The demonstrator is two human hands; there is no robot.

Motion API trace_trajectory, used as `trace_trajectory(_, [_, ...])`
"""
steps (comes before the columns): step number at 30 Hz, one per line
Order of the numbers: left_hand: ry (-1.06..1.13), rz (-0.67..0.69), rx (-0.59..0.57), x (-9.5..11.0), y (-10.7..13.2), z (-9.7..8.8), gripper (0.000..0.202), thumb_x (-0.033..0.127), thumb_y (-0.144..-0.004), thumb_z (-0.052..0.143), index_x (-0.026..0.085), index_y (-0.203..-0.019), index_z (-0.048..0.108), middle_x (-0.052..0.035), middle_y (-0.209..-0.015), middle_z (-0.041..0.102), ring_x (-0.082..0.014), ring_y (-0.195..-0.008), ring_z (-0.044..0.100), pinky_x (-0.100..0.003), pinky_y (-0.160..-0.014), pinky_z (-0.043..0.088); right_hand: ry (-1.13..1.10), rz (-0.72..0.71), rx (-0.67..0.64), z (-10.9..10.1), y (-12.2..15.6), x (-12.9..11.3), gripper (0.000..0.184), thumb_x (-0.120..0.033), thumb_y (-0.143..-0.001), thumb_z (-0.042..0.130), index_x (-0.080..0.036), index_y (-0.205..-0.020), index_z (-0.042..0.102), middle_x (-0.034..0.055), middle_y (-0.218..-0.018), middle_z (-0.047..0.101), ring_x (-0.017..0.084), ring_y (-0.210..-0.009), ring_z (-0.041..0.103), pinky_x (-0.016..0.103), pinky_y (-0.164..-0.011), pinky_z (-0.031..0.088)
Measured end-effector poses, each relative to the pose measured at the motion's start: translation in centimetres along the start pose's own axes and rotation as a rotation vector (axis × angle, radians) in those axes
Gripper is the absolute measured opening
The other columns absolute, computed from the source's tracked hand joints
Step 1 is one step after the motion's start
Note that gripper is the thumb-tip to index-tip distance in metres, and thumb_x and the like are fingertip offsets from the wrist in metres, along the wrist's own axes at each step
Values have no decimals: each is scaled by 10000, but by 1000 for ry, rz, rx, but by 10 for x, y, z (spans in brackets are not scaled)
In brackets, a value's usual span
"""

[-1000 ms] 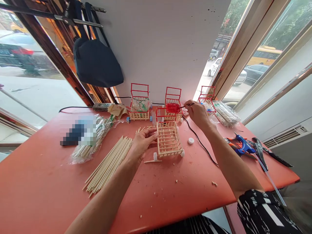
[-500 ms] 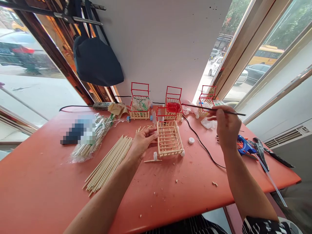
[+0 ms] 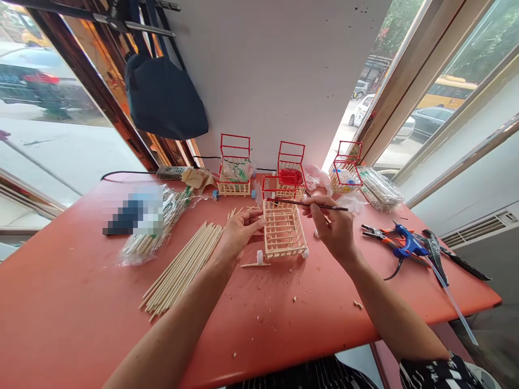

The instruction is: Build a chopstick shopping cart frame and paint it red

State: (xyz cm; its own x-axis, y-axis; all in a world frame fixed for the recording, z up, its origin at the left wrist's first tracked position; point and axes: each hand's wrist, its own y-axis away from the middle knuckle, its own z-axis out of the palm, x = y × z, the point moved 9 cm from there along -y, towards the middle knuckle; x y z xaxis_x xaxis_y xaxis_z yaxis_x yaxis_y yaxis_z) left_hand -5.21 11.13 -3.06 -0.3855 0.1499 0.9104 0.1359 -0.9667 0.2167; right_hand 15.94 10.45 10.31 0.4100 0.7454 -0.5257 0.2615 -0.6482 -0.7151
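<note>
The left hand (image 3: 239, 235) pinches the small cart (image 3: 283, 230), apparently steadying it nearer the table's (image 3: 68, 302) back edge than front; the right hand (image 3: 334, 229) holds a brush (image 3: 290, 202) pencil-style, likely for control.

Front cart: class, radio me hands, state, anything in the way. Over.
Left hand holds cart at its left side. Right hand holds brush at its far end. Cart upright. Stick lies by near left wheel.
</note>
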Motion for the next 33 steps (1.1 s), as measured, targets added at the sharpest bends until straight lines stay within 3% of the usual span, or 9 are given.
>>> trace_trajectory(7, [-4, 6, 0, 1, 0, 0, 663, 365, -416, 1025, 134, -974, 752, 4, -743, 673, -151, -677, 656, -303, -579, 626, 6, 19, -14, 3, 0, 5, 190, -260, -1059, 531, -214, -1039, 714, 48, -989, 775, 147, -792, 754, 285, -713, 606])
trace_trajectory(19, [-30, 32, -5, -1, -1, -2, 621, 392, -475, 1000, 133, -984, 756, -59, -872, 753, -155, -673, 669, -326, -630, 609, 118, 36, 22, -27, 9, 17, 192, -306, -1060, 530, -228, -1043, 705, 38, -917, 770, 162, -794, 765, 290, -735, 618])
trace_trajectory(26, [-31, 33, -9, 0, 1, -2, 610, 393, -479, 1001, 144, -983, 764, -52, -871, 758, -145, -679, 665, -308, -632, 604, 165, 9, 40, -39, 9, 10, 157, -242, -1050, 542, -227, -1042, 698, 29, -930, 764, 145, -775, 752, 279, -740, 612])
trace_trajectory(33, [-31, 23, -2, -2, -1, -3, 642, 390, -463, 1009, 134, -993, 753, -38, -823, 740, -147, -659, 667, -318, -627, 617, 222, -38, 38, -38, 7, 1, 142, -233, -1043, 548, -237, -1035, 690, 37, -926, 773, 168, -810, 763, 289, -748, 610])
